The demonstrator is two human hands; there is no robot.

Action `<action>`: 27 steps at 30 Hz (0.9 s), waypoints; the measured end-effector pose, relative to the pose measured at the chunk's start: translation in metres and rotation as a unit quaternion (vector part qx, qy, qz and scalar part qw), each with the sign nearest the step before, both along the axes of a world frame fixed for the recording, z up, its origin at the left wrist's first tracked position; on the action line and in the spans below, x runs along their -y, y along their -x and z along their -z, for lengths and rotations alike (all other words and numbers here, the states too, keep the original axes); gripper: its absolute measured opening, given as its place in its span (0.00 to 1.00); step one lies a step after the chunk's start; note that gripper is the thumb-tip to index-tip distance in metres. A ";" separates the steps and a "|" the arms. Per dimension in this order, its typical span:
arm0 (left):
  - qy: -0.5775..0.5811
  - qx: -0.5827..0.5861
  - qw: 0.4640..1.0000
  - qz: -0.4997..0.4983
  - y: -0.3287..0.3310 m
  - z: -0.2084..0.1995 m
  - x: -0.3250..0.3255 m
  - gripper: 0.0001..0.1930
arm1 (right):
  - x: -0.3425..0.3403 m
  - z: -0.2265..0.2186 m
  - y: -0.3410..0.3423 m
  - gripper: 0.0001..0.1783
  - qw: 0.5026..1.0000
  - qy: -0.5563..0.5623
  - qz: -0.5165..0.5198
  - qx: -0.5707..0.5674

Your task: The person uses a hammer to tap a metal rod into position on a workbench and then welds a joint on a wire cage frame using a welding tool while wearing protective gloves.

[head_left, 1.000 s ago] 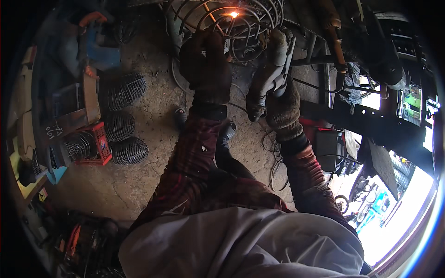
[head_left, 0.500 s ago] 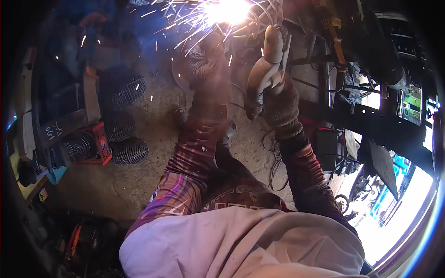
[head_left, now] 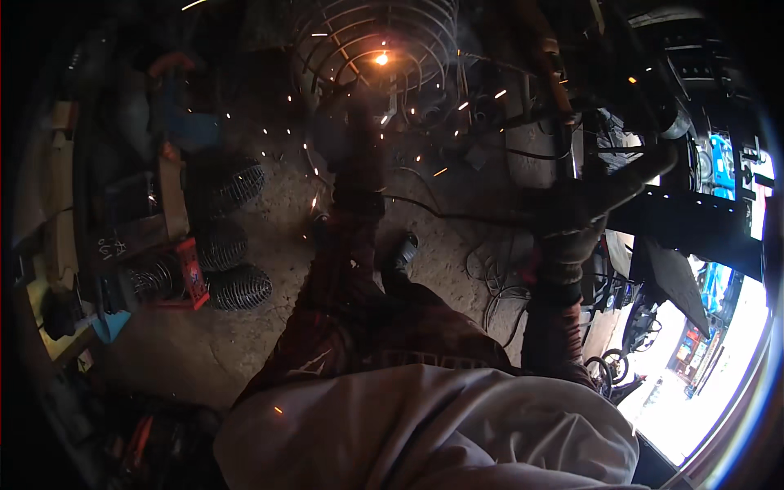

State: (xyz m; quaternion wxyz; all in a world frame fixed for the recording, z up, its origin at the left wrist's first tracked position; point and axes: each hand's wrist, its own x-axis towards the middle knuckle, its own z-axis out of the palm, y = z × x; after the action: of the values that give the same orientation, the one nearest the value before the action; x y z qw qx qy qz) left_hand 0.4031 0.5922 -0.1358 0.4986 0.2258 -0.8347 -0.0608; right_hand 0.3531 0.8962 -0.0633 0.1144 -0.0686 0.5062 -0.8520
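Observation:
A round wire cage [head_left: 371, 20] of curved metal rods stands at the top centre, with a small glowing orange spot on its lower part. My gloved left hand [head_left: 343, 126] is at the cage's lower left and appears closed on its edge, though darkness hides most of the fingers. Well to the right, my gloved right hand [head_left: 567, 233] is wrapped round what looks like a welding electrode holder [head_left: 633, 181]. That tool points up and right, away from the cage. A dark cable [head_left: 457, 216] runs left from it.
Several wire cages [head_left: 238, 287] lie on the concrete floor at the left, beside a red frame [head_left: 192, 273]. Loose cables [head_left: 498, 286] coil on the floor right of my shoe [head_left: 402, 251]. A dark metal beam [head_left: 694, 216] crosses at the right, near a bright opening. Sparks are scattered in the air.
The bright arc has gone out, leaving a glowing spot and a darker scene. My right hand has swung the electrode holder right and down, away from the cage. My left hand stays near the cage.

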 end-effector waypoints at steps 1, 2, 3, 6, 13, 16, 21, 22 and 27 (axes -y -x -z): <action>0.011 0.018 1.000 0.001 0.004 0.000 0.000 0.06 | -0.002 -0.010 0.000 0.26 1.000 0.013 0.010 0.000; 0.022 0.033 0.999 0.002 0.009 0.001 0.000 0.07 | -0.004 -0.021 0.001 0.24 0.999 0.027 0.021 0.000; 0.006 0.032 0.999 0.015 0.011 0.004 0.002 0.07 | -0.007 -0.031 0.005 0.21 0.999 0.042 0.031 0.000; -0.229 -0.067 0.963 0.128 0.014 0.046 0.023 0.10 | -0.030 -0.068 0.014 0.15 0.994 0.073 0.086 -0.016; -0.351 0.012 0.928 0.125 0.002 -0.011 0.006 0.15 | -0.093 -0.095 0.070 0.24 0.835 -0.330 0.376 -0.229; -0.157 0.160 0.971 0.086 -0.003 0.010 0.027 0.12 | -0.103 -0.106 0.097 0.22 0.647 -0.545 0.427 -0.320; -0.011 0.076 0.990 0.115 0.000 -0.006 0.021 0.14 | -0.117 -0.103 0.180 0.24 0.761 -0.257 0.546 -0.239; 0.075 0.107 0.987 0.098 -0.004 -0.010 0.024 0.14 | -0.129 -0.096 0.207 0.25 0.717 -0.299 0.583 -0.238; -0.149 0.014 0.976 0.156 -0.009 0.004 0.032 0.11 | -0.146 -0.064 0.283 0.30 0.589 -0.480 0.624 -0.182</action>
State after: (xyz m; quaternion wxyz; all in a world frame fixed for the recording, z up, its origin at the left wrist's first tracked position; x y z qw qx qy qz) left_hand 0.4122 0.5607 -0.1401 0.4318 0.1658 -0.8481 -0.2583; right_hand 0.0697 1.0426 0.0005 -0.5237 0.1760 0.7708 -0.3173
